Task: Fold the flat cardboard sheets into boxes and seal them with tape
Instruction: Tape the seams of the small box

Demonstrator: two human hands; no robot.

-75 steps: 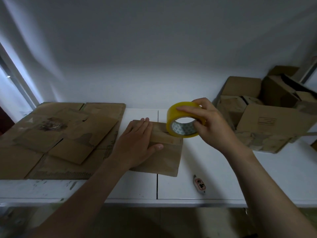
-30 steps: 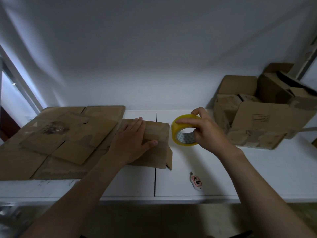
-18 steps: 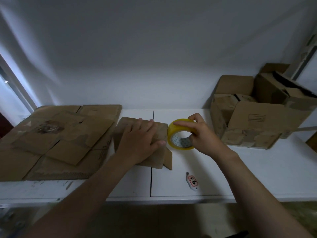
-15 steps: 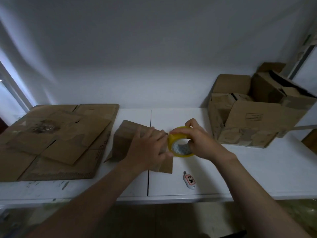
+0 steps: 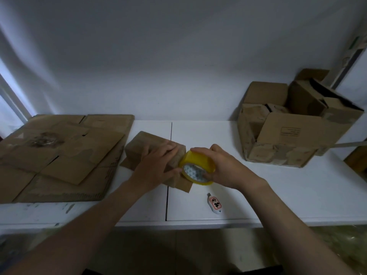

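A small brown cardboard box (image 5: 142, 146) stands on the white table (image 5: 278, 191), with one loose flap lying out at its near right corner. My left hand (image 5: 156, 165) lies flat on the box's top, fingers straight, thumb reaching toward the tape. My right hand (image 5: 224, 167) grips a yellow tape roll (image 5: 196, 162) and holds it against the box's right end, next to my left fingertips. A stack of flat cardboard sheets (image 5: 59, 155) lies at the left.
A large open cardboard box (image 5: 288, 135) holding other folded boxes stands at the back right. A small white box cutter (image 5: 214, 203) lies near the table's front edge, below my right hand. The wall runs close behind the table.
The small box has turned and its right end now faces the tape. My right hand has brought the roll down from above the table to that end. My left hand slid toward the roll.
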